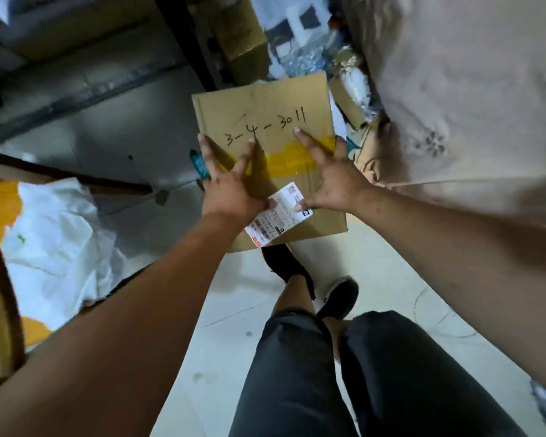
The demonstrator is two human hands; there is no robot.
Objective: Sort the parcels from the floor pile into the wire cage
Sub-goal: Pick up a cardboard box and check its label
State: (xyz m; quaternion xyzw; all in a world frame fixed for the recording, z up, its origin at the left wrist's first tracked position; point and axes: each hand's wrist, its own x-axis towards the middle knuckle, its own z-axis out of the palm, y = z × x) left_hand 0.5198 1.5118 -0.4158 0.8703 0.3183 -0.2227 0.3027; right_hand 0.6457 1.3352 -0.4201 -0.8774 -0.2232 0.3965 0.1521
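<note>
Our two bare forearms fill the near frame, reaching out over dark trousers (312, 373) and black shoes (339, 296) on the pale floor (234, 310). At far left lies crumpled white plastic wrap (54, 234) beside something orange (0, 200), with a dark strip (76, 178) crossing above it. Next comes our left hand (230, 184), fingers spread flat on the top face and left edge of the cardboard parcel (265, 102), thumb touching the white shipping label (279, 212). We hold this parcel up above the floor, between both hands; it bears "3-4-3011" in black marker and a band of yellow tape (284, 162). Our right hand (334, 181) presses the parcel's right side, fingers splayed, thumb on the label. Beyond it sit more boxes and wrapped parcels (350, 86), then a large beige sack (470, 89) at far right.
</note>
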